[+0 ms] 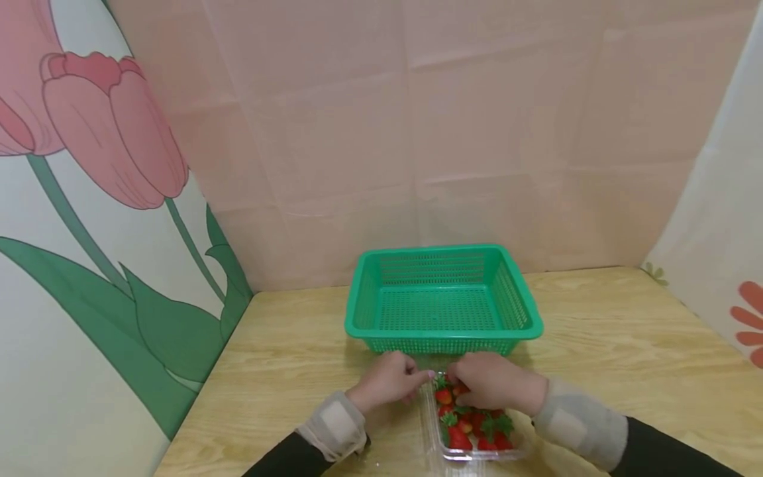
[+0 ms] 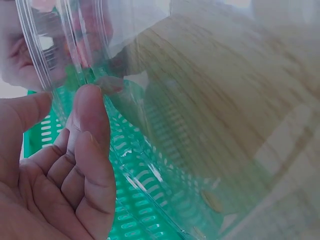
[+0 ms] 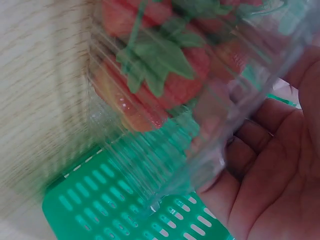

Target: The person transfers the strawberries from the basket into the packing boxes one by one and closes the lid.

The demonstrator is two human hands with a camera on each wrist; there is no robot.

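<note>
A clear plastic box [image 1: 477,454] stands at the table's front, filled with red strawberries [image 1: 459,437] with green leaves. My right hand [image 1: 495,381] reaches over its far right side, fingers curled among the fruit and pinching a strawberry [image 1: 459,390]. In the right wrist view the fingertips show blurred through the plastic beside leafy strawberries [image 3: 175,70]. At the box's far left corner is my left hand [image 1: 393,379], thumb extended to the edge, other fingers loosely bent. The left wrist view shows its thumb and forefinger apart beside the clear plastic [image 2: 210,110].
A green perforated basket [image 1: 444,338] stands just behind the box, with its floor bare. Wood-grain table [image 1: 286,351] spreads to both sides. A pink sheet [image 1: 417,132] hangs behind, and a tulip-printed panel [image 1: 113,132] rises at left.
</note>
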